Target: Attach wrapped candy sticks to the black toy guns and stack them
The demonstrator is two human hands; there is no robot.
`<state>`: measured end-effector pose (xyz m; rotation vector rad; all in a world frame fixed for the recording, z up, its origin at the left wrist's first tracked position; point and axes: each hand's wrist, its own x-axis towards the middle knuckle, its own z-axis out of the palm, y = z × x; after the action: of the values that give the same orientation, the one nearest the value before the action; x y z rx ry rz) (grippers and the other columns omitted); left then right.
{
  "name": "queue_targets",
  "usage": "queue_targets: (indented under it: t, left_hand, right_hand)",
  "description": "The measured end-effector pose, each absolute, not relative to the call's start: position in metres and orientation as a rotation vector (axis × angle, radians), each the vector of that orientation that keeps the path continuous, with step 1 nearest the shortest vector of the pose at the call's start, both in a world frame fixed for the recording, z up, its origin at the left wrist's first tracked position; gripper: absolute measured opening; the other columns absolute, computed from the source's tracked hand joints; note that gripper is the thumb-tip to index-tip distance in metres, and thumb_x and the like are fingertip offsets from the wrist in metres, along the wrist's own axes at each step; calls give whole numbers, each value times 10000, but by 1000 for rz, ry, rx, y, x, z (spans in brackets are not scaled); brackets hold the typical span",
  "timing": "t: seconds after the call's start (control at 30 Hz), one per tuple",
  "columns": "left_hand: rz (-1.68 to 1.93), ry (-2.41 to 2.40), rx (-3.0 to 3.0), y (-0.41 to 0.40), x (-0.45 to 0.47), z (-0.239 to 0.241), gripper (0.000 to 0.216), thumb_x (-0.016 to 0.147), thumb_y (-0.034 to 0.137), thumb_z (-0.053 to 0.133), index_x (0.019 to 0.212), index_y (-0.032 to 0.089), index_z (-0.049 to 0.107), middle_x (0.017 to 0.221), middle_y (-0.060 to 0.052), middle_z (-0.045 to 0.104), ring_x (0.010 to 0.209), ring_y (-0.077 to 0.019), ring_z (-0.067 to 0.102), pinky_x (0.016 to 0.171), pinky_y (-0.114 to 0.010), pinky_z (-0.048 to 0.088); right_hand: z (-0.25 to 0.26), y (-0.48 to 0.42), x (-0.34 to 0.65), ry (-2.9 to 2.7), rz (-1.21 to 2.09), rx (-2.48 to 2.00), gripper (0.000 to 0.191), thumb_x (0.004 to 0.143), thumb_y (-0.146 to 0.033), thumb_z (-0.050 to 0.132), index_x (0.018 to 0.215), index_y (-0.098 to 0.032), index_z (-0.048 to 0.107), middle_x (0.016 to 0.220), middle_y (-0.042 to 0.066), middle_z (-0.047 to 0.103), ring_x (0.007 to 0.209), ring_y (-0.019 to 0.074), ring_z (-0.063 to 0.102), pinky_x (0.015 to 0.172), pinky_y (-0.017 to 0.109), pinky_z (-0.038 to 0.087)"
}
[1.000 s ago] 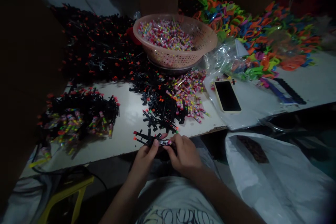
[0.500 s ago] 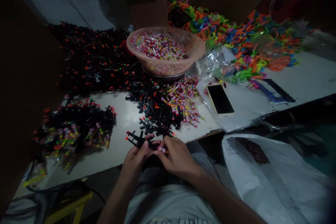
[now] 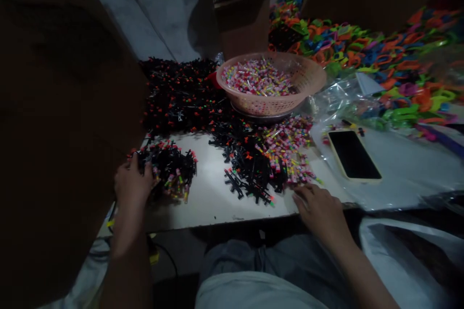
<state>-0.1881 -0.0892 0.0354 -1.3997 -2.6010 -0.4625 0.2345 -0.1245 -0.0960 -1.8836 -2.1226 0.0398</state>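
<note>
My left hand (image 3: pixel 132 183) is at the left pile of black toy guns (image 3: pixel 170 157), its thumb and forefinger apart. Small candy-like tubes with pink and yellow wrappers (image 3: pixel 176 184) show among the guns at the front of that pile. My right hand (image 3: pixel 319 207) rests near the table's front edge, at the lower end of a heap of similar wrapped tubes (image 3: pixel 290 147). Its fingers are bent, the thumb stands apart, and I see nothing in it. Beside this heap lie loose black toy guns (image 3: pixel 250 169) with orange and green tips.
A pink perforated basket (image 3: pixel 279 104) holds many wrapped tubes. Behind it to the left spreads a big heap of black toy guns (image 3: pixel 181 91). Colourful plastic pieces (image 3: pixel 362 53) cover the back right. A phone (image 3: pixel 355 154) lies on clear plastic, above a white sack (image 3: pixel 377 241).
My hands were together over the front edge, holding a black toy gun and a wrapped tube. Now they are apart, left at the left pile, right beside the tubes. The view has shifted left.
</note>
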Motion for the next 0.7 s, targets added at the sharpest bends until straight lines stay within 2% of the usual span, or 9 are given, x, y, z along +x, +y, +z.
queue_targets:
  t: [0.1, 0.23, 0.3, 0.37, 0.5, 0.6, 0.7]
  left_hand:
    - [-507, -2356, -1531, -97, -160, 9, 584, 845, 424, 482, 1332, 101, 475, 1373, -244, 406, 1246, -393, 401, 1003, -542, 339]
    - [-623, -2089, -2223, -111, -90, -47, 474, 847, 347, 502, 1287, 174, 534, 1351, -149, 467, 1220, -279, 450, 1024, -421, 371]
    - [-628, -2099, -2388, -112, -58, -72, 468, 857, 334, 492, 1294, 168, 524, 1345, -144, 479, 1224, -269, 449, 1020, -404, 381]
    - [-647, -2186, -2359, -108, -36, -88, 516, 842, 399, 519, 1296, 154, 519, 1341, -154, 480, 1221, -290, 447, 1020, -429, 377]
    - [-565, -2304, -2346, -101, -27, -89, 632, 775, 474, 594, 1331, 195, 485, 1377, -149, 440, 1249, -330, 407, 1019, -466, 362]
    - [-432, -2397, -2367, -107, -42, -82, 697, 748, 359, 625, 1384, 169, 411, 1368, -179, 441, 1243, -344, 410, 1008, -470, 363]
    - [-391, -2486, -2353, -120, -63, -77, 769, 710, 300, 644, 1401, 114, 363, 1310, -202, 477, 1188, -335, 459, 992, -460, 380]
  right_hand:
    - [-96, -123, 231, -2061, 132, -1854, 156, 870, -263, 494, 975, -176, 570, 928, 100, 629, 870, 292, 576, 700, 408, 414]
    - [-86, -120, 226, -1843, 409, -1599, 137, 882, -249, 445, 957, -171, 529, 874, 92, 619, 795, 230, 576, 710, 359, 446]
    - [-79, -122, 220, -1761, 525, -1477, 145, 881, -302, 477, 956, -189, 529, 880, 81, 617, 777, 210, 569, 710, 340, 455]
    - [-72, -127, 211, -1707, 613, -1396, 136, 864, -334, 525, 917, -209, 519, 922, 79, 619, 839, 212, 578, 752, 341, 461]
    - [-64, -143, 189, -1607, 898, -1298, 109, 873, -310, 523, 864, -228, 452, 1042, 78, 634, 983, 197, 602, 857, 342, 458]
    - [-67, -153, 174, -1668, 1069, -1280, 62, 884, -277, 490, 917, -225, 486, 974, 57, 655, 927, 184, 622, 833, 330, 470]
    - [-74, -156, 165, -1802, 1136, -1276, 130, 870, -236, 484, 989, -215, 533, 975, 57, 658, 932, 193, 615, 833, 335, 468]
